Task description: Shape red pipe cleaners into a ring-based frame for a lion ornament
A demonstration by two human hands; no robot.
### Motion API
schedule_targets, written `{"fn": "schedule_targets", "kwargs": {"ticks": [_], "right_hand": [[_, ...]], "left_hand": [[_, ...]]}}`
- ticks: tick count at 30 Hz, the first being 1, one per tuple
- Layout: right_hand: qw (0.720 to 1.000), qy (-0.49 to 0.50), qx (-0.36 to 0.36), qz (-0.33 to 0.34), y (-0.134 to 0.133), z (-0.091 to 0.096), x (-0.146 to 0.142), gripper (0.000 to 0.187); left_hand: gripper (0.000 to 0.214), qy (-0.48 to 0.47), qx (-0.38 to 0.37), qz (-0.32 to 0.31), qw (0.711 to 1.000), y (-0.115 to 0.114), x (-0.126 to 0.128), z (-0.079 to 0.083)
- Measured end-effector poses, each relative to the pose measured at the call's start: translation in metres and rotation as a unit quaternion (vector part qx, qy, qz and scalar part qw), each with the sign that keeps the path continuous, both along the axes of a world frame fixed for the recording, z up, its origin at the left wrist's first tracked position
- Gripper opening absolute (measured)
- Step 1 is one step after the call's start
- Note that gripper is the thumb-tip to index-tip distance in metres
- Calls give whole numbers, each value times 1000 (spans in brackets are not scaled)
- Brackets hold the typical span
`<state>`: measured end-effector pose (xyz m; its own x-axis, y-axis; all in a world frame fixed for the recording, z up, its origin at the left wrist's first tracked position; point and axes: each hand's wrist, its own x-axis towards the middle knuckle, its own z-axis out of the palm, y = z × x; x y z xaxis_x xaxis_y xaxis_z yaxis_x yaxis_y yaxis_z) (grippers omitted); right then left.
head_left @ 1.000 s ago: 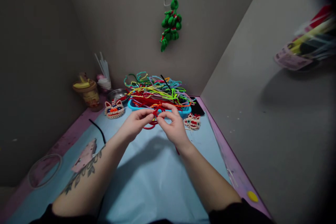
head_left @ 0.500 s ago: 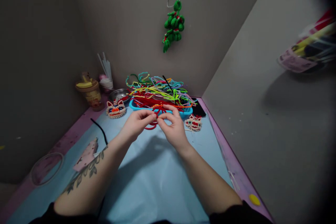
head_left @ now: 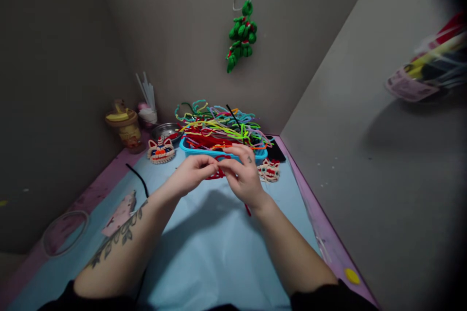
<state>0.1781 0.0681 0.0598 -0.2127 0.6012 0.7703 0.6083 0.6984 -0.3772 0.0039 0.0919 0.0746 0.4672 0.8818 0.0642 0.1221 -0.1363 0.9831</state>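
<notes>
In front of the blue basket [head_left: 188,150], my left hand [head_left: 192,174] and my right hand [head_left: 243,173] meet over a bent red pipe cleaner piece [head_left: 220,173]. Thumb and forefinger of my left hand are pinched on it. My right hand pinches it from the other side, its other fingers curved above. The fingers cover much of the piece, and a red end [head_left: 247,210] sticks out below my right wrist. Many coloured pipe cleaners [head_left: 219,126] fill the basket. Cream animal-face pieces lie on either side, one at the left [head_left: 160,151] and one at the right [head_left: 269,172].
A metal bowl [head_left: 166,131] and a lidded cup [head_left: 129,131] stand back left. A black pipe cleaner [head_left: 138,177] and a pink spotted object [head_left: 120,215] lie left of my forearm. A black flat object [head_left: 276,149] sits back right. A green ornament [head_left: 241,36] hangs on the wall.
The red piece has turned between my fingers: its loops above the hands have dropped lower, and a red end now shows below my right wrist. My right hand has rolled slightly.
</notes>
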Motion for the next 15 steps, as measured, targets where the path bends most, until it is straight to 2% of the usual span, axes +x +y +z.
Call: {"fn": "schedule_targets", "kwargs": {"ticks": [5, 9, 12, 15], "right_hand": [[998, -34, -29, 42, 4, 2, 6, 19], [997, -63, -30, 40, 5, 2, 9, 21], [996, -81, -25, 12, 5, 1, 8, 21], [996, -86, -11, -26, 4, -2, 4, 21]], "left_hand": [[20, 32, 22, -27, 999, 0, -3, 0], [20, 54, 35, -32, 997, 0, -3, 4], [21, 74, 54, -10, 996, -2, 1, 5], [20, 111, 123, 48, 985, -5, 5, 0]]}}
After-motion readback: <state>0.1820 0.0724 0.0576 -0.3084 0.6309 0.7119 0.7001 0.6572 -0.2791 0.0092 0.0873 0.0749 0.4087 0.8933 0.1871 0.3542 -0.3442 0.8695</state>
